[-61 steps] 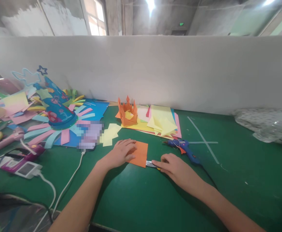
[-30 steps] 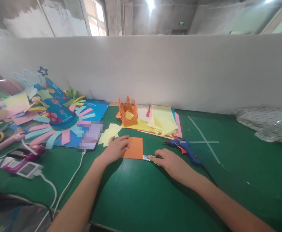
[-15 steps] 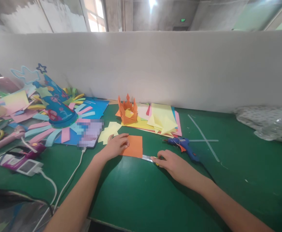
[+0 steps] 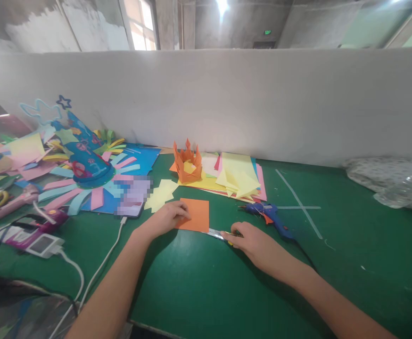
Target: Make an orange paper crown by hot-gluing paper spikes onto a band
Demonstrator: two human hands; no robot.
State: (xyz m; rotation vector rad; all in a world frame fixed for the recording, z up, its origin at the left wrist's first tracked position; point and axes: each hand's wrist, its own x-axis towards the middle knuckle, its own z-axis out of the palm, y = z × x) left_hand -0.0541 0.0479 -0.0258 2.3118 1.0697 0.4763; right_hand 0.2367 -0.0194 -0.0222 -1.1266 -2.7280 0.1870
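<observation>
1x orange paper square (image 4: 199,216), flat, smooth, on green tabletop (image 4: 199,287); left part hidden under L hand (image 4: 167,219), fingers bent onto it, pinch or mere press: can't tell. R hand (image 4: 246,235) closed round 1x utility knife (image 4: 218,234), metal blade at sq.'s near R corner; tip posn. (under or in fold) unclear, handle mostly hidden. Beyond: 1x orange paper crown (image 4: 188,172), pointed, folded. R of sq.: 1x blue glue gun (image 4: 271,219), cord partly hidden by R forearm. Far R: 1x clear bottle (image 4: 404,190), cut off by frame.
</observation>
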